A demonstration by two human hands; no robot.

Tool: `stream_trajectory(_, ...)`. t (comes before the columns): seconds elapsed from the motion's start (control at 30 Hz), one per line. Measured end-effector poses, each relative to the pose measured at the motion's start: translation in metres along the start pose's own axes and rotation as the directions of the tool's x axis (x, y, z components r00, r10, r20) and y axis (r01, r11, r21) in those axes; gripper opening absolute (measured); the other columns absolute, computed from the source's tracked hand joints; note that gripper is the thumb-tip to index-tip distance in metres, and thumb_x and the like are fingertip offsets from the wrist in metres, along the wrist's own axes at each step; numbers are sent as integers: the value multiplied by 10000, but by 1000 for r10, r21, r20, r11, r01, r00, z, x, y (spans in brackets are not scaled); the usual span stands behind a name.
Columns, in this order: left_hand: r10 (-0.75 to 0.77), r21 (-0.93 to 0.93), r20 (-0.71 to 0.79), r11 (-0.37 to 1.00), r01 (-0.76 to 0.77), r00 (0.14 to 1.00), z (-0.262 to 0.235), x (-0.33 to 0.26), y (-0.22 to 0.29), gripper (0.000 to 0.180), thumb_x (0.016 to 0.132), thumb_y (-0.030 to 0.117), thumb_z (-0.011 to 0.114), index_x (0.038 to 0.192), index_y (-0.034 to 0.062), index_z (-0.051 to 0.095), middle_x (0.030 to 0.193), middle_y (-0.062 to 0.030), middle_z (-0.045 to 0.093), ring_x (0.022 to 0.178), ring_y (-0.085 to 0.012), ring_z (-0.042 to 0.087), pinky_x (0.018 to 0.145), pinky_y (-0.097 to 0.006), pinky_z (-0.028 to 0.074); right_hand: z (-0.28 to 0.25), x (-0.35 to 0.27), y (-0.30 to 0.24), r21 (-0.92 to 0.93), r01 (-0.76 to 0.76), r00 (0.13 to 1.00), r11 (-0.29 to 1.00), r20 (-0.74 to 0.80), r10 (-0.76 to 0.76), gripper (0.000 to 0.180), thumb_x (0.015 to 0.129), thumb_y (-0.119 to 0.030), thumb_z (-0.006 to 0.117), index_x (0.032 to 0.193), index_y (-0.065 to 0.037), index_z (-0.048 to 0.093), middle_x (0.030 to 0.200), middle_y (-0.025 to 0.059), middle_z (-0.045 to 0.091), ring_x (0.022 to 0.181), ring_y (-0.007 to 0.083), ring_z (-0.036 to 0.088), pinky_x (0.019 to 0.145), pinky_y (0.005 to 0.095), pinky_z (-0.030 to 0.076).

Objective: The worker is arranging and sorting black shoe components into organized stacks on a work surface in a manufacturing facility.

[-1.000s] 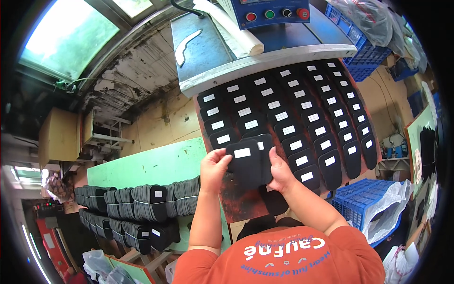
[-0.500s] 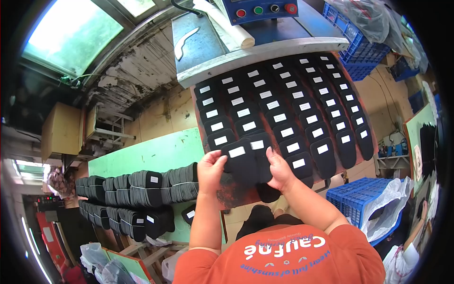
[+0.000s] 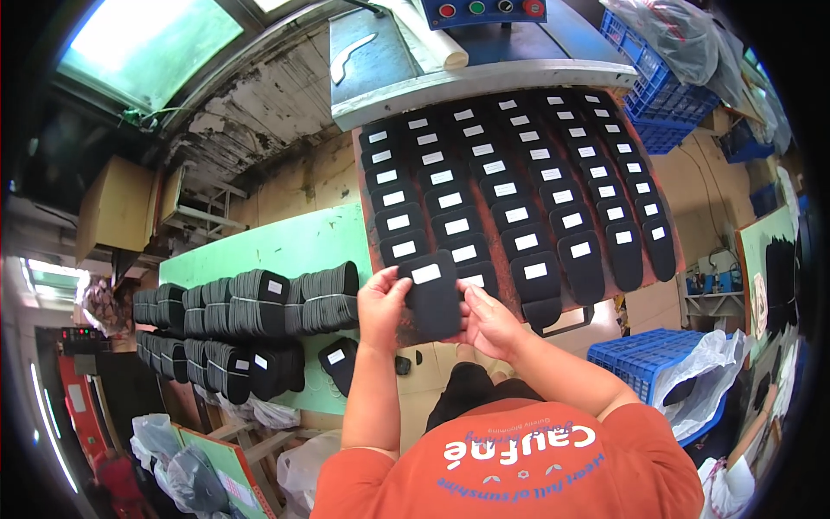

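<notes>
A black insole (image 3: pixel 435 303) with a rounded end and a white label is held up between my hands, over the front left of the worktable. My left hand (image 3: pixel 384 304) pinches its left edge between thumb and fingers. My right hand (image 3: pixel 489 322) closes on its right edge, with some fingers partly hidden behind it. Just beyond, long overlapping columns of similar labelled insoles (image 3: pixel 579 264) cover the reddish tabletop. One labelled insole (image 3: pixel 475 275) shows partly behind the held one, close to my right fingertips.
A machine with a metal edge (image 3: pixel 484 86) and a button panel (image 3: pixel 484 10) stands at the table's far side. On a green board (image 3: pixel 259 238) at left lie tied insole bundles (image 3: pixel 258 303). Blue crates (image 3: pixel 635 355) with plastic bags sit at right. Another person's arm shows at lower right.
The held insole has come lower, clear of the neighbouring labelled insole that was beside it between my hands. My right hand has moved left onto its edge. The view has shifted slightly.
</notes>
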State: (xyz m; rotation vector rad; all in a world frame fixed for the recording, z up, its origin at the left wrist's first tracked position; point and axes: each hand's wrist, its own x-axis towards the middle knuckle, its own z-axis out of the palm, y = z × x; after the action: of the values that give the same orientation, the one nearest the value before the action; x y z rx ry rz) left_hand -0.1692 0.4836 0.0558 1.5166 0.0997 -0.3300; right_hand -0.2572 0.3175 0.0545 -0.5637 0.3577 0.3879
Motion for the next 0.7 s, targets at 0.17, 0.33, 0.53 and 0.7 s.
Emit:
stream_trajectory(0.17,105,227,-66,970,-88,992,-31,19,-26,259,813,30,600,1064,-36,599,854,-40,650,652,-62,555,534,-179,415,-29,-61,18,-24,-347,937,938,-58,345,422,963,-330,363,1293,-73,305,1027,193,543,937,325,582,814,473,485)
stream_trajectory(0.33,460,690,-146,682,-243,876,-42,-4,-31,351,721,118,706,1023,-22,597,810,-114,561,680,-213,571,660,-307,475,-105,-102,27,151,-205,859,967,-445,252,351,930,-298,461,1172,-61,366,968,189,552,855,329,583,772,452,494)
stream_trajectory(0.53,435,832,-507,472,290,744,-122,-93,-58,364,758,187,683,1004,-56,568,989,-216,553,883,-372,562,759,-417,472,-171,-107,8,26,168,864,985,-486,-134,214,904,-230,521,1069,-96,490,992,91,571,871,255,560,763,401,475)
stream_trajectory(0.7,69,706,-619,486,516,782,-153,-112,-87,555,656,286,773,1048,-43,557,1030,-224,553,913,-369,567,810,-419,461,-177,-100,8,-83,181,905,980,-376,-199,158,907,-208,521,1031,-110,511,937,93,615,833,229,587,776,393,471)
